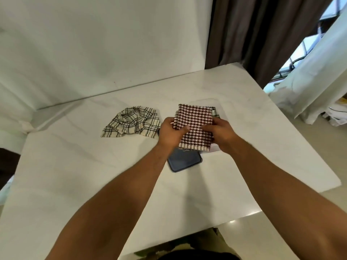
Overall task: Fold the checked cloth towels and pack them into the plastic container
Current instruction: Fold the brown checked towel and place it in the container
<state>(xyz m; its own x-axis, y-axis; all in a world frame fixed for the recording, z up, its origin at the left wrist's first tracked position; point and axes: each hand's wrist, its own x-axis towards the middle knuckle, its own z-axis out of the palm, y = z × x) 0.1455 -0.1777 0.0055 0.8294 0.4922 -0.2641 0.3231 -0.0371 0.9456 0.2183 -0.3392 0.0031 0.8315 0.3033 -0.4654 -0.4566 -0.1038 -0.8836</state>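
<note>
Holding a folded red-and-white checked cloth towel (pixel 194 126), both hands pinch it by its sides. The left hand (pixel 171 133) has its thumb on top of the towel. The right hand (pixel 220 135) curls its fingers over the other edge. Right under the hands sits a clear plastic container (pixel 213 149), mostly hidden by the towel, so I cannot tell what is inside.

Left of the left hand, a crumpled cream cloth towel with black lines (pixel 131 121) lies apart. Just under the left wrist lies a flat dark blue piece with round corners (pixel 185 160).

All this rests on a smooth white table with faint grey marks (pixel 78 166). Past the hands stands a plain white wall (pixel 105 44). Beyond the right hand hang a dark brown curtain (pixel 262 34) and a white curtain (pixel 319 76).
</note>
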